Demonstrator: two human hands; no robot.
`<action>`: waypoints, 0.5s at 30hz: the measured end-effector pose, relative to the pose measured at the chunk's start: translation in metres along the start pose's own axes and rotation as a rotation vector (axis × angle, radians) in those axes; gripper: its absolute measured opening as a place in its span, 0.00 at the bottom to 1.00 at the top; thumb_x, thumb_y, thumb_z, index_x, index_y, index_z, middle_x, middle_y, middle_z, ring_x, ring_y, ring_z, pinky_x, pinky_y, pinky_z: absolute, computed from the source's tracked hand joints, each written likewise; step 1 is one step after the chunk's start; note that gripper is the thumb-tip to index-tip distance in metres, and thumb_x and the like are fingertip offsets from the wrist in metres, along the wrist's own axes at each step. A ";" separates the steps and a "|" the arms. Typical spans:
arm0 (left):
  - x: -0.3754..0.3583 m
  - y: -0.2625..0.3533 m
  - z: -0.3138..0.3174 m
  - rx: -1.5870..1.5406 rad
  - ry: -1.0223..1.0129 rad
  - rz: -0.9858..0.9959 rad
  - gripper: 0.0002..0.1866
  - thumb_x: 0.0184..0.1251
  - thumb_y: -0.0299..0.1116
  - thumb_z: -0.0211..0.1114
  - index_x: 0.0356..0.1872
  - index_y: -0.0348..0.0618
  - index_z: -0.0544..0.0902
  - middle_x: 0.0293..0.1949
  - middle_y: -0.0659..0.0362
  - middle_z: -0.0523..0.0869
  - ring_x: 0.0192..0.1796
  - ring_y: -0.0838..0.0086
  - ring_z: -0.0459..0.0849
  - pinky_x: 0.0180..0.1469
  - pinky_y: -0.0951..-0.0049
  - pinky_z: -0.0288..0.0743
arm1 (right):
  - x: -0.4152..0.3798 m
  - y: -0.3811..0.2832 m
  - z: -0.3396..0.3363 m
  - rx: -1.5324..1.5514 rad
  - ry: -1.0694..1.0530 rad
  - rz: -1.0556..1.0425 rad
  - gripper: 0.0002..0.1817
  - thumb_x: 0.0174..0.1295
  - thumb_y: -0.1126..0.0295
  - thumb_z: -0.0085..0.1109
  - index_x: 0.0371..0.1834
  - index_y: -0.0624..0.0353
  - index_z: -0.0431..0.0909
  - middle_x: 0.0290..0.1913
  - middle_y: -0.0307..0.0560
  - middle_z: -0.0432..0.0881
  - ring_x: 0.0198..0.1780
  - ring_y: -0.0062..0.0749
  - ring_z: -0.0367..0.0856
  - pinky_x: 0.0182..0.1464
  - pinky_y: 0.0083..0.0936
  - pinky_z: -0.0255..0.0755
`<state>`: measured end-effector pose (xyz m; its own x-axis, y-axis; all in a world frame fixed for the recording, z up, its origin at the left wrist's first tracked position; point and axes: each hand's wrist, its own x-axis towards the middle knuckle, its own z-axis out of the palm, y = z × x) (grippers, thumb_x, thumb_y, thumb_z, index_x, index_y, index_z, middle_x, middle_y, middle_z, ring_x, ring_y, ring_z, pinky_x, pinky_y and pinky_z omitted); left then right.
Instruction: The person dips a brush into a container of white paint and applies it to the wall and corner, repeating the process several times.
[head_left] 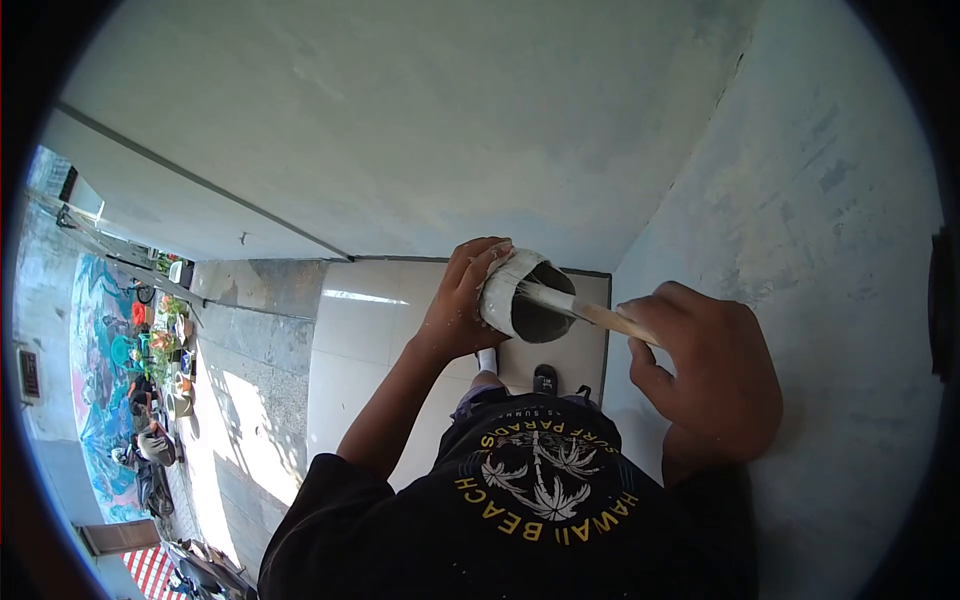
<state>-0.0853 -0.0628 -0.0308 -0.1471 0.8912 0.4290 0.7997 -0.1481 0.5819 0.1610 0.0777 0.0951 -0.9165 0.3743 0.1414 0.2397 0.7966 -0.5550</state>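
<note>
My left hand [467, 300] is wrapped round a small round white-smeared container [497, 298], tilted so that its open mouth faces right. Grey shows inside its mouth. Between the thumb and fingers of my right hand [715, 365] is a wooden-handled tool [612, 320]. Its far end is whitish and reaches into the container's mouth; whether it is a brush or a scraper I cannot make out. White specks dot my left hand and wrist.
A grey-white wall [430, 130] rises ahead, meeting a patchy wall [830, 220] close on my right. Pale tiles [370, 350] lie underfoot. To the left are a sunlit paved strip [235, 400], a painted mural [95, 350], potted plants, parked motorbikes and a seated person [155, 445].
</note>
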 end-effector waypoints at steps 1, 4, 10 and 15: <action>0.001 0.002 0.002 0.027 -0.036 0.004 0.51 0.29 0.32 0.84 0.63 0.43 0.66 0.59 0.46 0.72 0.61 0.51 0.73 0.61 0.56 0.72 | 0.003 -0.004 0.000 -0.070 -0.042 0.024 0.10 0.49 0.75 0.62 0.36 0.62 0.76 0.31 0.49 0.78 0.27 0.44 0.80 0.29 0.34 0.74; 0.003 0.005 0.011 -0.035 -0.031 0.034 0.52 0.29 0.33 0.84 0.63 0.44 0.65 0.60 0.46 0.71 0.62 0.51 0.72 0.60 0.57 0.73 | 0.016 -0.011 0.010 -0.012 -0.007 0.015 0.12 0.50 0.77 0.62 0.37 0.63 0.73 0.33 0.49 0.77 0.30 0.45 0.82 0.32 0.35 0.75; -0.001 -0.001 0.018 -0.075 0.056 -0.019 0.57 0.29 0.40 0.86 0.65 0.43 0.60 0.59 0.47 0.72 0.61 0.56 0.75 0.61 0.60 0.73 | 0.021 -0.014 0.011 0.462 0.316 -0.093 0.11 0.57 0.76 0.61 0.41 0.61 0.72 0.34 0.51 0.80 0.33 0.44 0.83 0.34 0.34 0.77; -0.005 -0.004 0.020 -0.165 0.078 -0.011 0.59 0.30 0.42 0.87 0.66 0.41 0.58 0.60 0.48 0.71 0.61 0.59 0.76 0.62 0.61 0.72 | 0.028 -0.006 0.039 0.501 0.436 -0.204 0.10 0.61 0.75 0.60 0.44 0.60 0.73 0.36 0.50 0.82 0.37 0.44 0.84 0.36 0.32 0.77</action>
<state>-0.0759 -0.0578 -0.0493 -0.2051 0.8581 0.4707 0.6924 -0.2126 0.6895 0.1213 0.0651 0.0705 -0.6899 0.4807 0.5413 -0.1963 0.5956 -0.7790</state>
